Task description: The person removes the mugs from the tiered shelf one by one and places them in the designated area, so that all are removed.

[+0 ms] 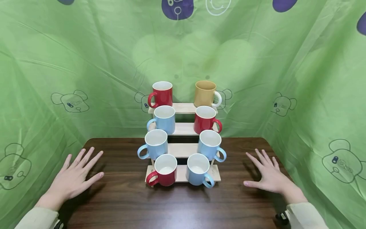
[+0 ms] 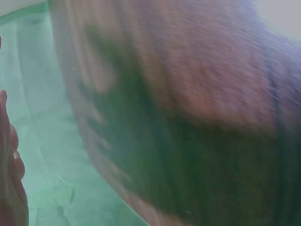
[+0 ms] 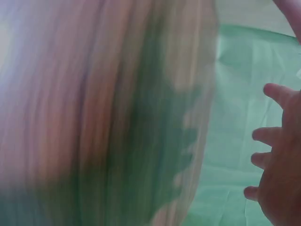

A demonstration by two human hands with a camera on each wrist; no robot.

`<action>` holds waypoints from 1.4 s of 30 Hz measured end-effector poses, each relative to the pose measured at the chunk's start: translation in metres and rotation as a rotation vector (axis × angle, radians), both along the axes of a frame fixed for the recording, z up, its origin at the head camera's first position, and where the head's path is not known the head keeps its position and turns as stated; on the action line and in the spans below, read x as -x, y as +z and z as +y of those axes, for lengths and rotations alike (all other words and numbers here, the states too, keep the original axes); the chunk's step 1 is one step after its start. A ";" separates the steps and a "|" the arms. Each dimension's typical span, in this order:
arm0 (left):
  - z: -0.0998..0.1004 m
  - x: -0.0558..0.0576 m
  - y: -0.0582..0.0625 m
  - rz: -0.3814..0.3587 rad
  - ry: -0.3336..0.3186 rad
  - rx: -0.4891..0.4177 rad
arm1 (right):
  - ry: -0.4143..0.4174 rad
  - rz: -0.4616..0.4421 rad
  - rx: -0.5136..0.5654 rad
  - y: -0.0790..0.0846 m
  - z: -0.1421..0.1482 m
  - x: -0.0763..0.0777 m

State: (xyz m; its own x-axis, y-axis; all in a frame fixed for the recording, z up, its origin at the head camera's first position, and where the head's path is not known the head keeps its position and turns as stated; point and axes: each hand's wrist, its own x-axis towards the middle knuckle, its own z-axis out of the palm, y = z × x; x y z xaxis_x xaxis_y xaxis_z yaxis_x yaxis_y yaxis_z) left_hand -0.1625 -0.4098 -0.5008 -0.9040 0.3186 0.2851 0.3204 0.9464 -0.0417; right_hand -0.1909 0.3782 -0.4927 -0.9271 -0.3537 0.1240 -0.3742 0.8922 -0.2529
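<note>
My left hand (image 1: 75,178) hovers over the left of the brown table, palm down, fingers spread straight, holding nothing. On the other side my right hand (image 1: 270,175) is spread in the same way and also holds nothing. Between them stands a stepped wooden rack (image 1: 183,173) with two mugs on each tier. The top tier has a red mug (image 1: 166,97) and a yellow mug (image 1: 203,95). Below are a light blue mug (image 1: 167,122) and a red mug (image 1: 203,123), then light blue mugs (image 1: 157,149) on both sides. A red mug (image 1: 168,178) and a light blue mug (image 1: 195,175) fill the lowest tier.
The dark wooden table (image 1: 183,206) runs up to a green curtain (image 1: 108,63) printed with bear faces, which encloses the back and both sides. Hand shadows fall on the tabletop in both wrist views. Mug handles stick outward from the rack's sides.
</note>
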 end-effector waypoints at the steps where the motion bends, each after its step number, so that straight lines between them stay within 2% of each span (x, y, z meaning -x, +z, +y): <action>1: 0.001 0.001 0.002 -0.004 0.005 -0.007 | 0.005 -0.008 0.026 0.000 -0.005 0.000; 7: 0.012 0.011 0.021 -0.019 0.019 -0.055 | 0.045 -0.013 0.152 -0.007 -0.035 0.005; 13: 0.022 0.023 0.038 -0.059 0.037 -0.119 | 0.081 -0.015 0.281 -0.021 -0.059 0.007; 22: 0.036 0.042 0.056 -0.116 0.089 -0.208 | 0.054 -0.069 0.449 -0.038 -0.086 0.005; 26: 0.045 0.053 0.061 -0.104 0.061 -0.261 | 0.079 -0.138 0.594 -0.044 -0.095 0.006; 31: 0.057 0.064 0.067 -0.072 0.037 -0.361 | 0.163 -0.253 0.788 -0.053 -0.104 0.010; 37: 0.074 0.077 0.082 -0.100 0.012 -0.529 | 0.144 -0.327 0.870 -0.061 -0.111 0.012; 42: 0.092 0.090 0.095 -0.104 -0.027 -0.596 | 0.119 -0.350 0.908 -0.066 -0.115 0.012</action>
State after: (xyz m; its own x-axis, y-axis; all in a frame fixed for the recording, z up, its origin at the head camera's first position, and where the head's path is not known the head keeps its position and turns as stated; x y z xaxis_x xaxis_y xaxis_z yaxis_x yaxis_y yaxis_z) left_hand -0.2529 -0.3182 -0.4054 -0.9304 0.1544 0.3323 0.3187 0.7887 0.5257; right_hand -0.2031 0.2628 -0.5589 -0.9278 -0.3532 0.1204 -0.2225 0.2646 -0.9383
